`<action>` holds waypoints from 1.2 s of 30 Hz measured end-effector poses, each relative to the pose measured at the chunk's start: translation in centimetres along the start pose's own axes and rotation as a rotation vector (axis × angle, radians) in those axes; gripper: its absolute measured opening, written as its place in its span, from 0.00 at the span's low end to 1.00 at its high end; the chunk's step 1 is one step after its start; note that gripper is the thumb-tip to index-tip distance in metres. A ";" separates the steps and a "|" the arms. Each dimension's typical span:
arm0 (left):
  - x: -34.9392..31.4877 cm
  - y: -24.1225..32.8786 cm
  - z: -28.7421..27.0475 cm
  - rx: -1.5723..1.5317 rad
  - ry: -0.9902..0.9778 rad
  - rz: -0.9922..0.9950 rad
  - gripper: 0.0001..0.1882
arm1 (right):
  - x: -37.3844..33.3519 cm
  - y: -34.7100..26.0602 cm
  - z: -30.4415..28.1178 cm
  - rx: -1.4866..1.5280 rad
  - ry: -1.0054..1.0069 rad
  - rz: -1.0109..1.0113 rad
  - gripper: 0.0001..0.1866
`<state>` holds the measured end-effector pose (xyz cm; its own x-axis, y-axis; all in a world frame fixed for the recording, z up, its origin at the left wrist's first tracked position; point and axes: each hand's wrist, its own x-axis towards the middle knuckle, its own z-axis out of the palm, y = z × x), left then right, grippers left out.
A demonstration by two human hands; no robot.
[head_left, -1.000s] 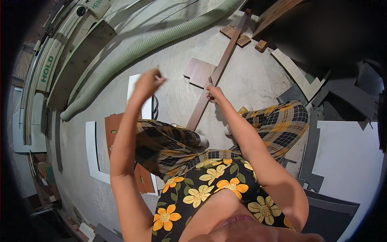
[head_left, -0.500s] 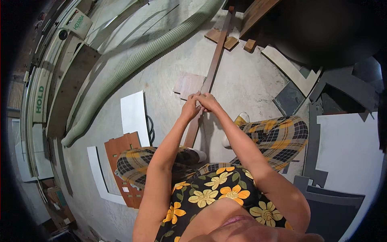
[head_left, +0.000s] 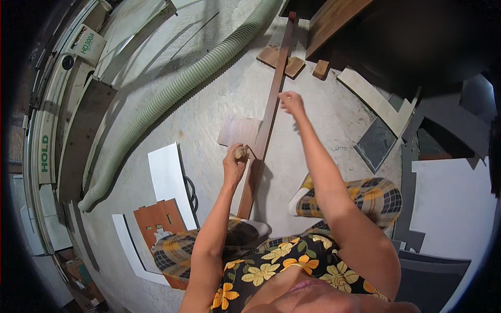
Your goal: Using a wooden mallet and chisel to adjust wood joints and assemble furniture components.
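A long reddish-brown wooden bar (head_left: 275, 96) runs away from me across the floor, its near end between my feet. My left hand (head_left: 233, 166), beside the bar's left edge, is closed around a wooden-handled tool (head_left: 240, 152). The rounded tan butt of its handle shows; the rest is mostly hidden by my fingers. Farther up, at the bar's right edge, is my right hand (head_left: 291, 103), its fingers curled together; whether anything small is in them is hidden. A thin pinkish board (head_left: 235, 130) lies just beyond my left hand, against the bar.
Wood blocks (head_left: 269, 56) lie under the bar's far part, with a small block (head_left: 321, 69) to their right. A ribbed hose (head_left: 182, 78) curves along the left. White panels (head_left: 164, 161) and a brown slotted panel (head_left: 154, 219) lie near my left knee; grey sheets (head_left: 377, 143) are at right.
My hands were together over the bar and have parted. The right has moved farther up along the bar; the left has drawn back slightly, with the wooden-handled tool now visible in it.
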<state>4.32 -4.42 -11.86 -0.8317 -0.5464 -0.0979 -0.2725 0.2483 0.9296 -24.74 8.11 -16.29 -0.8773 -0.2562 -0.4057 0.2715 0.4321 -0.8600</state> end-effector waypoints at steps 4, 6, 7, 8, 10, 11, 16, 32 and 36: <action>0.5 1.1 -0.2 -0.016 0.008 -0.042 0.17 | 7.5 2.8 -4.9 -0.330 0.286 -0.153 0.24; 0.2 1.1 -1.5 -0.024 0.044 -0.087 0.17 | 9.2 2.9 -4.6 -0.472 0.313 -0.224 0.27; 0.4 1.2 -1.5 -0.027 0.039 -0.109 0.17 | 10.6 3.2 -5.7 -0.510 0.350 -0.272 0.28; 0.7 1.3 -1.4 -0.031 0.033 -0.132 0.17 | 12.1 3.5 -6.7 -0.556 0.384 -0.209 0.29; 1.1 1.3 -1.4 -0.041 0.056 -0.141 0.17 | 14.7 3.6 -8.1 -0.623 0.403 -0.205 0.31; 1.4 1.4 -1.4 -0.052 0.075 -0.134 0.17 | 15.8 3.8 -8.5 -0.621 0.499 -0.154 0.31; 2.4 1.9 -1.3 -0.022 0.079 -0.174 0.17 | 21.5 3.2 -10.2 -0.931 0.521 -0.057 0.29; 4.9 1.2 -0.7 -0.031 0.062 -0.188 0.16 | 13.4 7.4 -11.9 -0.905 0.246 -0.076 0.23; 5.8 0.9 -1.0 0.033 0.079 -0.169 0.17 | 2.4 10.3 -6.3 -0.892 0.364 -0.173 0.20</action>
<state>-0.30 -8.18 -11.30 -0.7325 -0.6434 -0.2225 -0.4220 0.1726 0.8900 -26.54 17.38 -24.22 -0.9860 -0.1599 -0.0472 -0.1399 0.9474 -0.2878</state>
